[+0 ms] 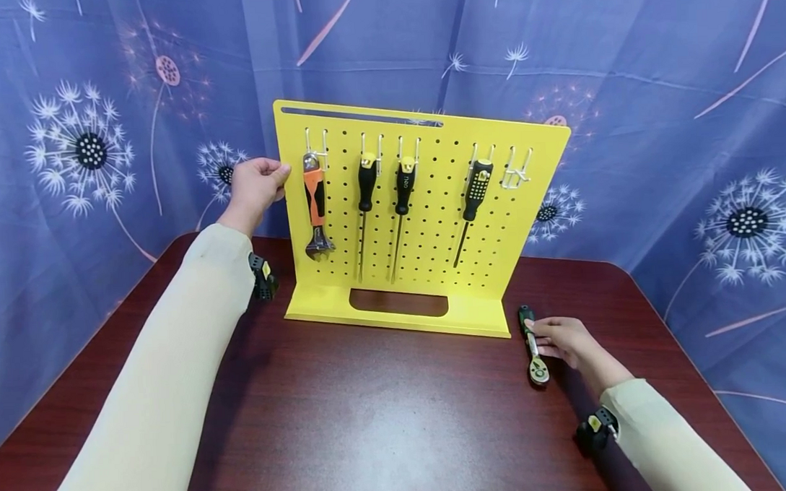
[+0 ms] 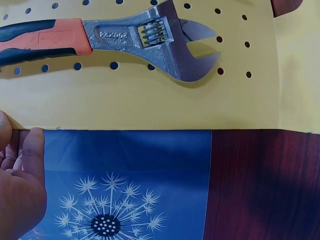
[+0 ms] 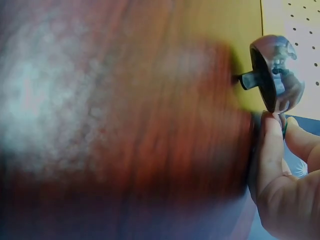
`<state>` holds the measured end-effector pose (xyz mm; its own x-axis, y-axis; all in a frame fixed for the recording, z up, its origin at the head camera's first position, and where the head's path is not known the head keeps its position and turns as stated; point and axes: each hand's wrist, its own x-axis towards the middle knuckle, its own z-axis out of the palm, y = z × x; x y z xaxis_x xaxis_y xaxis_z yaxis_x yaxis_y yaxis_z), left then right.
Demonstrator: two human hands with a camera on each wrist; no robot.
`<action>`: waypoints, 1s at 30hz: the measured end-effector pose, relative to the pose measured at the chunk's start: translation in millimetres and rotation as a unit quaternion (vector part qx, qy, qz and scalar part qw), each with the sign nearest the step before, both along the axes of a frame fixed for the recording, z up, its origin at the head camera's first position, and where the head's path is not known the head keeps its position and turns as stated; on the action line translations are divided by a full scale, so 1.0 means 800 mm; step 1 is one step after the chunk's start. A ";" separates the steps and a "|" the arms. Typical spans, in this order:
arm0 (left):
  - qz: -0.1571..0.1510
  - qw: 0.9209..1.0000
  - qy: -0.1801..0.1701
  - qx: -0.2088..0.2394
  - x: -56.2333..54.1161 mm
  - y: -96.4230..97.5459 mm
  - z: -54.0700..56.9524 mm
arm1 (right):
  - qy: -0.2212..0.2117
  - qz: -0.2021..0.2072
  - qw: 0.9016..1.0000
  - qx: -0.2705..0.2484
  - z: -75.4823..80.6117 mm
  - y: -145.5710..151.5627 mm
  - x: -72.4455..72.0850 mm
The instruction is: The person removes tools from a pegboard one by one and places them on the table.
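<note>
My left hand point(image 1: 254, 185) pinches the left edge of a yellow pegboard point(image 1: 432, 237) between thumb and fingers. Close to that hand, an adjustable wrench point(image 1: 315, 198) with an orange and black handle hangs from a hook; its open jaws show in the left wrist view. To the right of the board's base, my right hand point(image 1: 568, 340) grips a ratchet wrench point(image 1: 538, 372) with a dark green handle. Its round head points toward me. The right wrist view shows the shiny ratchet head point(image 3: 285, 75) with its square drive stub, held clear of the table.
Two screwdrivers point(image 1: 366, 188) with black and yellow handles hang mid-board, and another screwdriver point(image 1: 476, 192) hangs farther right. A white hook point(image 1: 515, 175) at the far right holds nothing. The board stands on a dark red wooden table point(image 1: 372, 405) before a blue dandelion curtain point(image 1: 386, 51).
</note>
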<state>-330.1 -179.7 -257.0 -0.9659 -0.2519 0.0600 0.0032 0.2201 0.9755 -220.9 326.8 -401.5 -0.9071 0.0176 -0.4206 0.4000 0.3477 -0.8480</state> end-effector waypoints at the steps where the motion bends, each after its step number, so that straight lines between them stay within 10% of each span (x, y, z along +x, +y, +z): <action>1: -0.001 1.000 0.000 0.002 0.000 0.000 0.000 | 0.002 0.000 1.000 0.006 0.000 -0.001 0.000; 30: -0.006 1.000 -0.005 -0.008 -0.003 -0.002 -0.001 | 0.019 0.018 0.997 0.074 0.008 0.003 -0.003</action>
